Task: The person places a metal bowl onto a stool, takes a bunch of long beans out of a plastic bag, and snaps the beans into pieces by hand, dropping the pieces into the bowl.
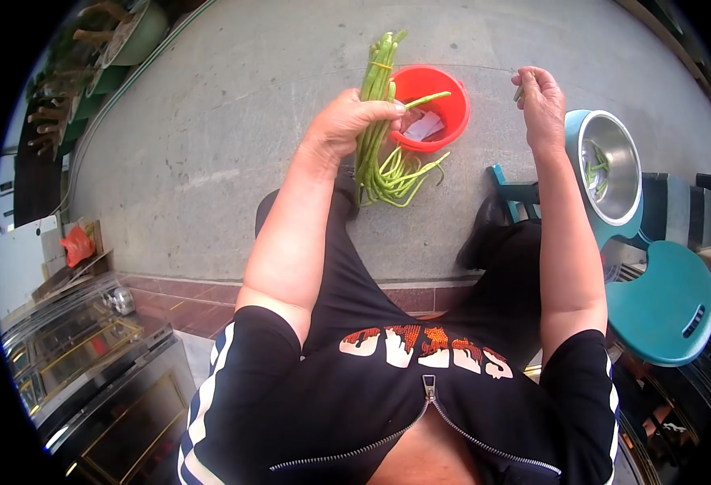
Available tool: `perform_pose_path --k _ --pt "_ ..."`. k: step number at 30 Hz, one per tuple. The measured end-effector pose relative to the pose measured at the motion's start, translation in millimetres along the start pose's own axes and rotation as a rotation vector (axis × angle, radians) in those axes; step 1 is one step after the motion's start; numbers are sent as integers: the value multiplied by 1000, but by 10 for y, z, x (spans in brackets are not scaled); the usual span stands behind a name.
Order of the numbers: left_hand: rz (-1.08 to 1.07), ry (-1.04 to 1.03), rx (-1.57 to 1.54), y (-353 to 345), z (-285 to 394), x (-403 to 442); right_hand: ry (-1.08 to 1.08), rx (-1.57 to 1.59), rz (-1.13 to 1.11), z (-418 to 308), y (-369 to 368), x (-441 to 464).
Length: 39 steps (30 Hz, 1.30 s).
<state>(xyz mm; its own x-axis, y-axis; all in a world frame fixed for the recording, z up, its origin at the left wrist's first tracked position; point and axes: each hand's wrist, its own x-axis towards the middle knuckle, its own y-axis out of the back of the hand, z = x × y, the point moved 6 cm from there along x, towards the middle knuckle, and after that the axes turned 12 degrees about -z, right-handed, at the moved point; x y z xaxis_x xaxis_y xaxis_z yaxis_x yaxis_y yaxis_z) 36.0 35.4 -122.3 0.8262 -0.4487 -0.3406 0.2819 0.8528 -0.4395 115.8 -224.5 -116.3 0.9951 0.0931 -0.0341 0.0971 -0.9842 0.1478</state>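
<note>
My left hand is closed around a bunch of long green beans, tied near the top with a yellow band. The bunch hangs down, and its lower ends curl in loops below my hand. One bean sticks out to the right from my left fingers, in front of the red bucket. Away to the right, my right hand is raised with its fingers pinched together on a short green bean piece. A metal bowl near my right forearm holds several cut bean pieces.
Paper scraps lie inside the bucket on the grey floor. The bowl sits on a teal stool, and another teal stool stands nearer on the right. At left are a red plastic bag and a shiny cabinet.
</note>
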Motion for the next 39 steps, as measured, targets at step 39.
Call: perform_pose_path --k 39 --pt "100 -5 -1 -38 -49 165 -200 -1392 551 -499 1343 -667"
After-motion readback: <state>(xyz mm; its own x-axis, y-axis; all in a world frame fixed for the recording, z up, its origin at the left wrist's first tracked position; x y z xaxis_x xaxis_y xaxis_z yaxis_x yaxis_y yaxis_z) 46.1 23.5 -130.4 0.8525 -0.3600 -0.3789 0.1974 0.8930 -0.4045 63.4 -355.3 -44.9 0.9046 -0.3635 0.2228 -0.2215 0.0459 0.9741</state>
